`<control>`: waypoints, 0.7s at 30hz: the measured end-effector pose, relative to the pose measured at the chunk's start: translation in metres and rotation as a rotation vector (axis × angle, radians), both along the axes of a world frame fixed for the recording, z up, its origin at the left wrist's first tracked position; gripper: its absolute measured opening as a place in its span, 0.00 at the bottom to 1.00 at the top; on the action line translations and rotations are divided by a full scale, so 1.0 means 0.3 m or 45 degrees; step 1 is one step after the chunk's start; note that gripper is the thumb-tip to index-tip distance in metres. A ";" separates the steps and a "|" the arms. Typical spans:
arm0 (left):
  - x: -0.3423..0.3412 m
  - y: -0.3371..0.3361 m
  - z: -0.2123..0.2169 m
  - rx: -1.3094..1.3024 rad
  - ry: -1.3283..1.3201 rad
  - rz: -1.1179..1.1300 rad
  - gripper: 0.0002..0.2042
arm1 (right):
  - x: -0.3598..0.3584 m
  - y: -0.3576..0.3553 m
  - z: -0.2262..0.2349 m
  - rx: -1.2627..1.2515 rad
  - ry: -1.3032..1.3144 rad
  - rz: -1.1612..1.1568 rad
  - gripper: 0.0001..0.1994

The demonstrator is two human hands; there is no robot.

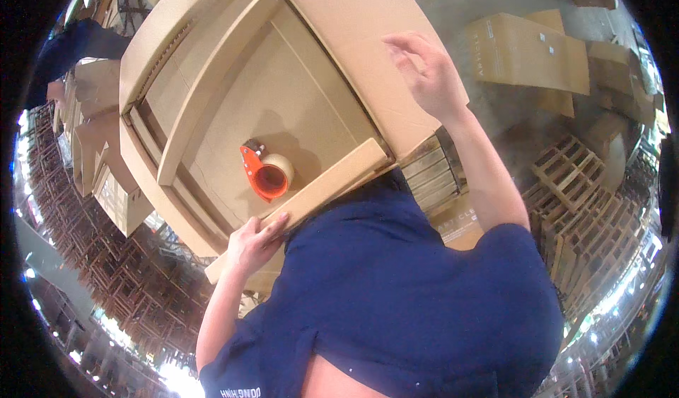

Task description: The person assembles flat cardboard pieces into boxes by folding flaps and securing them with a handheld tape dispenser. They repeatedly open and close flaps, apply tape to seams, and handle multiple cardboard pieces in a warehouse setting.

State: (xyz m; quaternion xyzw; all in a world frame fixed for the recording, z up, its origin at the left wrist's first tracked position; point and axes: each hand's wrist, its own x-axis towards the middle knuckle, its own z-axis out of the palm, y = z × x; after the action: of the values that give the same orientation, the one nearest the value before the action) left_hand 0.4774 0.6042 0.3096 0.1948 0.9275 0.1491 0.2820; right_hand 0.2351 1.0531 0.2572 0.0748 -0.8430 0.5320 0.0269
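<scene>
A large open cardboard box [283,94] lies in front of me with its flaps spread out. On the cardboard inside it lies an orange tape dispenser [265,171] holding a roll of pale tape. My left hand [256,241] lies flat on the near flap [332,182], fingers pressed against its edge, a short way below the dispenser. My right hand [424,72] hovers over the right flap [368,51] with fingers spread and nothing in it. My dark blue shirt fills the lower middle of the view.
Flat cardboard boxes [527,51] lie on the concrete floor at the upper right. Wooden pallets [566,179] are stacked at the right. Stacks of dark wooden frames [106,278] fill the left. Another person in dark blue [74,44] bends at the upper left.
</scene>
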 end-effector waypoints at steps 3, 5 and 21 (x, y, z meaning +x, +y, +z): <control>0.034 0.036 -0.019 0.006 0.018 -0.009 0.36 | -0.006 -0.025 0.001 0.070 0.110 0.215 0.12; 0.047 0.038 -0.017 0.033 0.018 -0.001 0.36 | 0.008 -0.037 0.016 0.088 0.180 0.308 0.12; 0.096 0.098 -0.074 0.041 0.391 -0.136 0.38 | 0.356 -0.308 -0.108 0.805 0.391 0.165 0.37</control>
State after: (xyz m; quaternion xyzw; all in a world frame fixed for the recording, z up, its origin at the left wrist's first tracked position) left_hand 0.5063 0.6338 0.2875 0.2688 0.9456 0.1174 0.1410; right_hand 0.3420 0.9607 0.2250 0.2118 -0.9456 0.2281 0.0949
